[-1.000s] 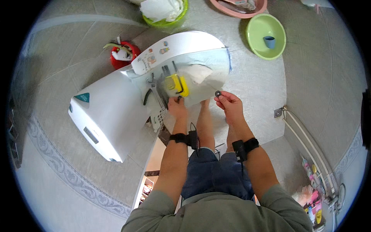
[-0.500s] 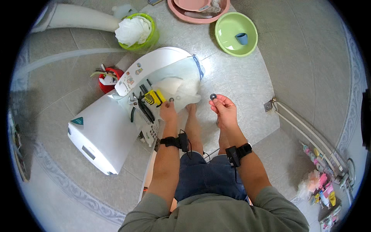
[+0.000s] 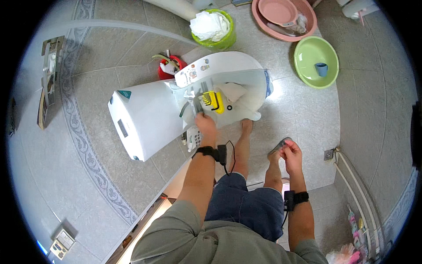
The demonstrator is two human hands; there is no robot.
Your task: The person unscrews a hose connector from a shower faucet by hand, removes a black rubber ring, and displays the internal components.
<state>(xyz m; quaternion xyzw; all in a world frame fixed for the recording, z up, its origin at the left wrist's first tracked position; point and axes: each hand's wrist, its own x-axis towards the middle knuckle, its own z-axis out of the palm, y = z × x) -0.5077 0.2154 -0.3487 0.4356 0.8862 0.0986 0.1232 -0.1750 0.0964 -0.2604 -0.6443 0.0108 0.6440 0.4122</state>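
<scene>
**Left hand at the tools, black ring lying free beside the yellow key holder**

Near the middle of the frame, a clear plastic sheet (image 3: 248, 103) is spread over the front of what looks like a white toilet (image 3: 145, 112). Tools lie on it: a yellow holder of hex keys (image 3: 220, 102) and, to its left, grey tool handles (image 3: 196, 106). A small black ring (image 3: 228, 108) rests just right of the holder, apart from both hands, with a pale cloth (image 3: 234, 91) above it.

The left hand (image 3: 205, 125) reaches in from below, its fingers curled at the lower end of the grey handles. Blur and the angle hide the fingertips, so I cannot tell whether they have closed on a handle or only touch it. The right hand (image 3: 292, 156) hangs right of centre, above a grey shoe (image 3: 278, 145) and well apart from the sheet. Its fingers are drawn together at the tips; whether anything small sits between them cannot be told.

The step in hand seems to be handling or choosing among the laid-out tools. From here, a clean move calls for a firm hold on one handle, lifting it without nudging the loose ring.
</scene>
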